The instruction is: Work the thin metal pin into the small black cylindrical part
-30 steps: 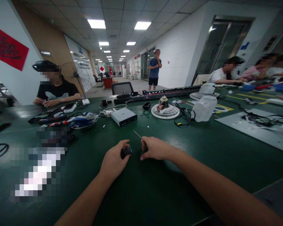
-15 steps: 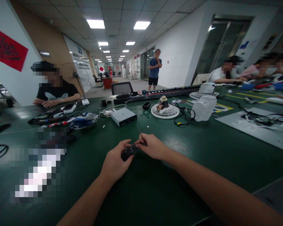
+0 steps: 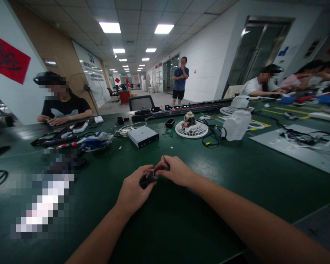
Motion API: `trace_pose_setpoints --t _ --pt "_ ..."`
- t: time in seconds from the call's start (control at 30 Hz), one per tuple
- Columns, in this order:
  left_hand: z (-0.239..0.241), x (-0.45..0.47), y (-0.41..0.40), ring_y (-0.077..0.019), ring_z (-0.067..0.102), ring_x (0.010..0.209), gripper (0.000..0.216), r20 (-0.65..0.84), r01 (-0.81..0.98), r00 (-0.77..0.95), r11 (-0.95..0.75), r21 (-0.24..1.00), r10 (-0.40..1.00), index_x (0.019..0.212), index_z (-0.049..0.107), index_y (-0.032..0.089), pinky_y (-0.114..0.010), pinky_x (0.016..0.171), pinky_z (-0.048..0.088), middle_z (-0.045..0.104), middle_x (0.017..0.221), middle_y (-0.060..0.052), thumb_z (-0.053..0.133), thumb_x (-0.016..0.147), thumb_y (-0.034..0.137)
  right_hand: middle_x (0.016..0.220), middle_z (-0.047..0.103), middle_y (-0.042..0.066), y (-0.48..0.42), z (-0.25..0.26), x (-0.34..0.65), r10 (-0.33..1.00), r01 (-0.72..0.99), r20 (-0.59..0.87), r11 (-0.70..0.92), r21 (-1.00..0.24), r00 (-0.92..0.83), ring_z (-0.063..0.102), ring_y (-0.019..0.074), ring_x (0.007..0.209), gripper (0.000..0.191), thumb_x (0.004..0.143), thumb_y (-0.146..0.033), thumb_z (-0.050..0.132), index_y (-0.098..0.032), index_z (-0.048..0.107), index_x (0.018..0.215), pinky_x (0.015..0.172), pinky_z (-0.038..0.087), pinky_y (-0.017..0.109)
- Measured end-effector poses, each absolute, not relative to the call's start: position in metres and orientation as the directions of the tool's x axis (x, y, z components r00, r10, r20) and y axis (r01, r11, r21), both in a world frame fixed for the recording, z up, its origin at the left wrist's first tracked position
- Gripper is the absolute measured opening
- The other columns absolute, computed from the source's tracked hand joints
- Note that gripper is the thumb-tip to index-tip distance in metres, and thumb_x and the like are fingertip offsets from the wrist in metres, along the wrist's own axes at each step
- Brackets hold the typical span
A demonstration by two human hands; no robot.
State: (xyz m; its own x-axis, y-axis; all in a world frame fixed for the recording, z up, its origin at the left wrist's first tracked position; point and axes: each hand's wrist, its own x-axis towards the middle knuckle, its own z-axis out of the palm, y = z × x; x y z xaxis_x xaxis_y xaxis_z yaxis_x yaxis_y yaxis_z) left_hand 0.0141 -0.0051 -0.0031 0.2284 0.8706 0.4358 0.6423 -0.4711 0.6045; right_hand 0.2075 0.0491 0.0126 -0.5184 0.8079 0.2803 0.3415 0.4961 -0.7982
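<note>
My left hand [image 3: 130, 189] is closed around a small dark, rounded part [image 3: 151, 178], held just above the green table [image 3: 170, 220]. Its exact kind cannot be made out. From the right, my right hand [image 3: 178, 171] meets it, with thumb and fingertips pinched against the part's near-right end. A thin dark rod [image 3: 161, 152], like a slim screwdriver shaft, is also held in that hand and points up and left out of the fingers. Most of the rod's lower end is hidden by the hand.
Ahead lie a silver optical drive [image 3: 143, 136], a small black tray [image 3: 169, 123] and a white fan grille [image 3: 191, 130] with a motor. A white housing [image 3: 238, 125] and cables stand right of them. A metal panel [image 3: 297, 146] lies far right. People sit around the table.
The dark part has turned slightly in my left hand, and the right fingertips have moved left onto its end. The rod stays in my right hand. The view has shifted slightly.
</note>
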Motion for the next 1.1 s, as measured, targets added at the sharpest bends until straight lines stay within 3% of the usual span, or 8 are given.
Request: trace_pose_setpoints --t 0.23,0.4,0.67,0.93,1.03,1.1 --pt "-0.004 0.014 -0.006 -0.0202 0.067 0.099 0.042 0.518 0.646 0.220 -0.521 0.557 0.827 0.118 0.055 0.023 -0.037 0.087 0.057 0.068 0.110 -0.004 0.068 0.078 0.021 0.065 0.058 -0.004 0.052 0.013 0.209 0.839 0.509 0.285 0.515 -0.690 -0.464 0.051 0.0112 0.060 0.037 0.077 -0.032 0.069 -0.021 0.037 0.064 0.055 0.032 0.023" --pt "-0.003 0.012 -0.007 -0.0191 0.067 0.097 0.035 0.579 0.657 0.244 -0.572 0.491 0.778 0.114 0.056 0.023 -0.035 0.088 0.055 0.067 0.106 -0.004 0.066 0.081 0.023 0.058 0.047 -0.005 0.047 0.017 0.209 0.838 0.633 0.227 0.529 -0.565 -0.497 0.039 0.0095 0.053 0.037 0.084 -0.046 0.061 -0.019 0.043 0.065 0.051 0.023 0.025" --pt "-0.002 0.010 -0.007 -0.0196 0.065 0.096 0.031 0.607 0.662 0.335 -0.638 0.392 0.721 0.113 0.056 0.022 -0.036 0.085 0.056 0.066 0.105 -0.005 0.063 0.083 0.018 0.064 0.054 -0.002 0.039 0.023 0.204 0.853 0.730 0.133 0.505 -0.461 -0.506 0.043 0.0102 0.055 0.033 0.086 -0.048 0.058 -0.019 0.052 0.072 0.051 0.022 0.025" --pt "-0.003 0.011 -0.006 -0.0204 0.066 0.095 0.032 0.623 0.680 0.329 -0.636 0.366 0.710 0.113 0.057 0.021 -0.037 0.083 0.056 0.067 0.104 -0.005 0.063 0.083 0.019 0.065 0.056 -0.001 0.042 0.019 0.204 0.879 0.750 0.137 0.462 -0.473 -0.456 0.045 0.0112 0.057 0.037 0.082 -0.054 0.060 -0.019 0.054 0.071 0.050 0.024 0.025" --pt "-0.005 0.011 -0.004 -0.0217 0.066 0.097 0.035 0.613 0.713 0.257 -0.575 0.401 0.747 0.115 0.057 0.022 -0.040 0.086 0.056 0.068 0.106 -0.005 0.065 0.081 0.021 0.067 0.059 0.001 0.042 0.018 0.204 0.881 0.753 0.143 0.461 -0.470 -0.450 0.048 0.0128 0.058 0.040 0.089 -0.054 0.048 -0.018 0.057 0.074 0.052 0.026 0.026" --pt "-0.006 0.011 -0.002 -0.0226 0.066 0.099 0.038 0.598 0.740 0.186 -0.511 0.437 0.780 0.117 0.057 0.023 -0.042 0.088 0.055 0.068 0.108 -0.005 0.066 0.080 0.021 0.071 0.062 0.002 0.043 0.018 0.206 0.872 0.712 0.161 0.473 -0.519 -0.462 0.053 0.0132 0.062 0.040 0.097 -0.041 0.035 -0.018 0.059 0.075 0.057 0.031 0.026"
